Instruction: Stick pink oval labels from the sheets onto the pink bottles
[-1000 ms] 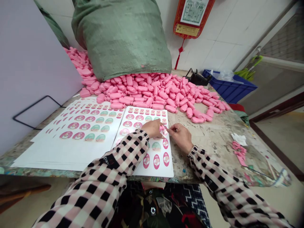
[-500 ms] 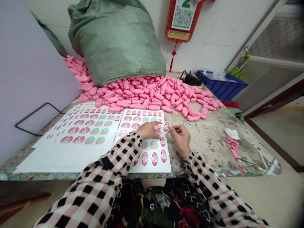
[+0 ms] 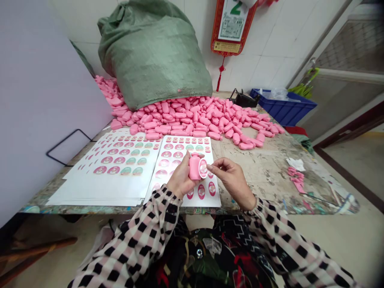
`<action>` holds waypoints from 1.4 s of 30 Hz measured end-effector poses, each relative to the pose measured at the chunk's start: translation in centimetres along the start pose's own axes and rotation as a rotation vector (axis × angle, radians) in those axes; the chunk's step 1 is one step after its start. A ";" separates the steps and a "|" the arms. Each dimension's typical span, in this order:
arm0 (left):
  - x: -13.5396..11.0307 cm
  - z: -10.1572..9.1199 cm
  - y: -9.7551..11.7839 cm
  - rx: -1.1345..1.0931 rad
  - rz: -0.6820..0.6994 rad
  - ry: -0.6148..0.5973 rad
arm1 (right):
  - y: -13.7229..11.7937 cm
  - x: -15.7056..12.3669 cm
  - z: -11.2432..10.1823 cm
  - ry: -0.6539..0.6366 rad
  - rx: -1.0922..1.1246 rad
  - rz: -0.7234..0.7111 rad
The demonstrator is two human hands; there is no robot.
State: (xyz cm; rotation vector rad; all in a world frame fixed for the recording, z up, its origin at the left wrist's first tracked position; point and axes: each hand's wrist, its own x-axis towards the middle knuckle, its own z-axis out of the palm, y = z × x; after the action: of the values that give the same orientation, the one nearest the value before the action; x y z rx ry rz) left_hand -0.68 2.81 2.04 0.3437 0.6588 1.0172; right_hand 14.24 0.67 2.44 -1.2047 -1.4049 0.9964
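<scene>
Green woven sack [image 3: 153, 60], blue plastic crate [image 3: 283, 108], red wall hanging [image 3: 230, 28]

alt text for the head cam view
A person's left hand holds a small pink bottle, right hand at an oval label on its side, above a label sheet. Behind, pink bottles spill from a green woven sack.

I'm looking into a small packing workshop: a green woven sack [image 3: 153, 64] spills small pink bottles [image 3: 192, 118] across a worn, paint-stained workbench [image 3: 264, 168], with stacked sheets of printed labels [image 3: 120, 188], a blue plastic crate [image 3: 283, 107] and white-tiled walls [image 3: 270, 40] around.
</scene>
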 end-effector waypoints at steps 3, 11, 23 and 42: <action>-0.9 0.2 -0.8 0.022 -0.018 -0.009 | 0.4 -0.5 0.6 -0.022 0.000 0.016; -1.6 -0.4 -1.2 0.118 0.047 -0.036 | 0.2 -1.1 1.2 -0.049 0.035 0.086; -2.3 -0.1 -1.3 0.125 0.085 -0.050 | -0.2 -1.7 1.8 -0.046 0.045 0.085; -4.2 -0.8 -1.5 0.325 0.230 0.040 | -0.5 -2.7 0.8 -0.022 -0.640 -0.038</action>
State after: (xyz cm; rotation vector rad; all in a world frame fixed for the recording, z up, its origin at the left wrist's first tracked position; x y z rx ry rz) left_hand -1.72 -1.65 2.02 0.6977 0.8363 1.1382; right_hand 13.36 -2.02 2.36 -1.6139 -1.8289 0.5377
